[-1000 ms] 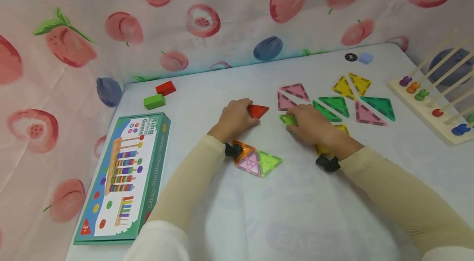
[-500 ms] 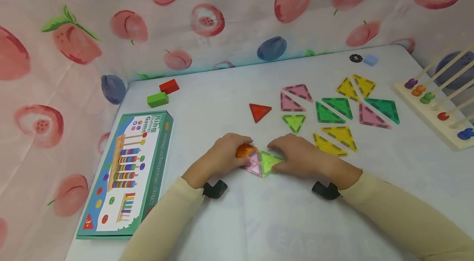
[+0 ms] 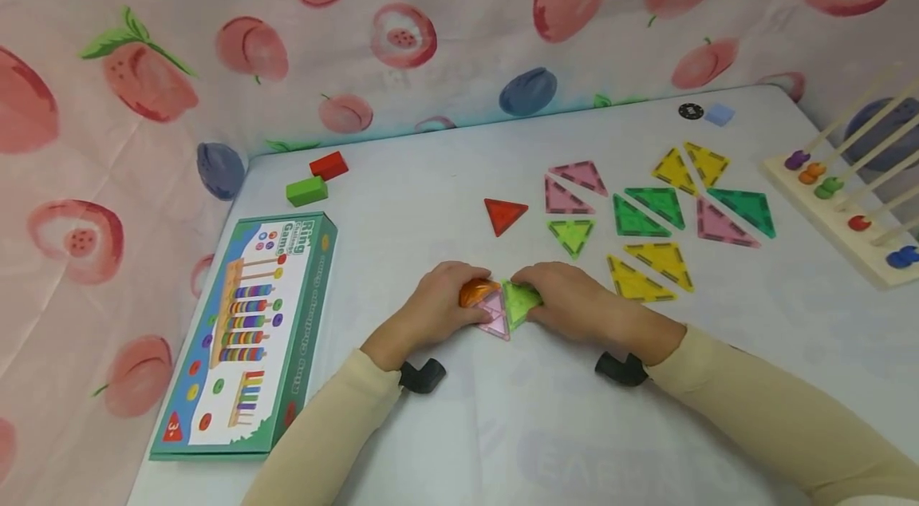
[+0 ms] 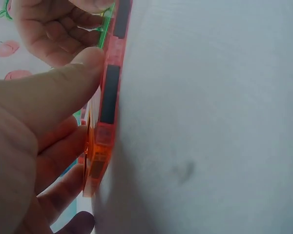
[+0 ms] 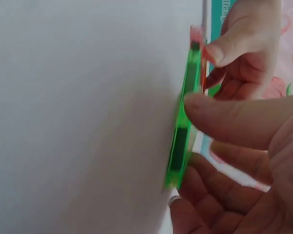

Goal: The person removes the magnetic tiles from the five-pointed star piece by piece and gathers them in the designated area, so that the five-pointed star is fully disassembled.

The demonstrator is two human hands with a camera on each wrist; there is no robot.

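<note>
Three translucent triangle magnetic tiles sit edge to edge between the hands in the head view: an orange tile (image 3: 477,293), a pink tile (image 3: 495,320) and a light green tile (image 3: 520,302). My left hand (image 3: 435,305) grips the orange and pink tiles from the left, its thumb on the pink one's edge (image 4: 110,92). From the right, my right hand (image 3: 577,305) pinches the light green tile between thumb and fingers. That tile's magnet edge (image 5: 180,141) shows in the right wrist view, fingers curled beneath its far corner.
Beyond the hands lie a red triangle (image 3: 505,214) and another light green triangle (image 3: 572,235). Several pink, green and yellow triangles (image 3: 649,262) spread to the right. A game box (image 3: 244,338) stands left, near red and green blocks (image 3: 307,191). A wooden peg rack (image 3: 840,227) is far right.
Both hands have let go of the red and light green triangles at the back and come nearer to the three-tile group. The right hand has since shifted slightly left with its green tile.
</note>
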